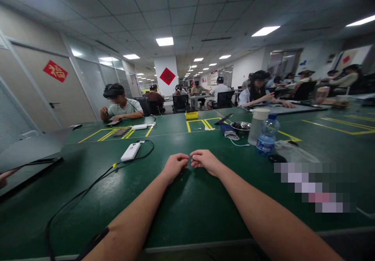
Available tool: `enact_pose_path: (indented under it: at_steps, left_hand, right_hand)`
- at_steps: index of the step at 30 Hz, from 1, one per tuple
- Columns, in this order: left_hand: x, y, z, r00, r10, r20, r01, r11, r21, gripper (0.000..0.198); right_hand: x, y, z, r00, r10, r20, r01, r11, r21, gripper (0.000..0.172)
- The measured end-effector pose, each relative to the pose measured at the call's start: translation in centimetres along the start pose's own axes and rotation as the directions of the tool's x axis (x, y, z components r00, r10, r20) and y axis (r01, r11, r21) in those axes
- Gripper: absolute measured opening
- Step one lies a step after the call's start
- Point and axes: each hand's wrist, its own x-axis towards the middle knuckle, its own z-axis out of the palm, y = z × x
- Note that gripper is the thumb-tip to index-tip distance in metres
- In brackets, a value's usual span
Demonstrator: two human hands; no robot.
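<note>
Above the green tabletop (pixel 117 198), my left hand (pixel 175 166) and my right hand (pixel 205 161) face each other near the middle of the view, fingertips almost touching. The fingers of my left hand are pinched together, and whatever they hold is too small to make out. My right hand has thumb and forefinger closed in a pinch as well, with something tiny and dark near its fingertips that I cannot identify.
A white power bank (pixel 131 151) with a black cable (pixel 88 190) lies left. To the right stand a blue-capped water bottle (pixel 267 134), a whitish bottle (pixel 258 126) and a metal bowl (pixel 240 127). A yellow tray (pixel 191 115) is farther back. People sit across the table.
</note>
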Motion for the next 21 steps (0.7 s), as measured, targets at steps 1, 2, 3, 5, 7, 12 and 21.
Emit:
enact_pose_path:
  at_steps: [1,2,3,5,7,12,21]
  left_hand:
    - [0.03,-0.06,0.04,1.000,-0.002,0.008,0.003,1.000,-0.024,0.020]
    - [0.07,-0.12,0.07,1.000,-0.009,0.015,0.010,0.999,-0.047,0.019]
    - [0.10,-0.17,0.10,1.000,-0.021,0.019,0.023,0.997,-0.071,0.017]
    - [0.16,-0.24,0.14,0.998,-0.052,0.025,0.054,0.989,-0.136,0.014]
    - [0.20,-0.30,0.18,0.996,-0.087,0.027,0.091,0.973,-0.213,0.013]
    - [0.21,-0.28,0.27,0.988,-0.146,0.041,0.152,0.939,-0.309,0.014]
    - [0.28,-0.48,0.23,0.985,-0.162,0.065,0.174,0.941,-0.292,0.008]
  right_hand:
    - [0.01,0.06,-0.08,1.000,0.021,0.019,-0.021,1.000,0.011,0.015]
    - [0.04,0.13,-0.16,0.999,0.035,0.032,-0.036,0.999,0.017,0.014]
    - [0.08,0.20,-0.24,0.998,0.049,0.037,-0.049,0.999,0.023,0.013]
    - [0.16,0.31,-0.36,0.997,0.077,0.025,-0.079,0.996,0.051,0.012]
    - [0.22,0.35,-0.42,0.993,0.114,0.009,-0.114,0.988,0.100,0.013]
    - [0.02,0.12,-0.32,0.987,0.159,0.026,-0.161,0.974,0.157,0.017]
    - [-0.34,0.05,-0.16,0.987,0.142,0.079,-0.148,0.986,0.075,0.017]
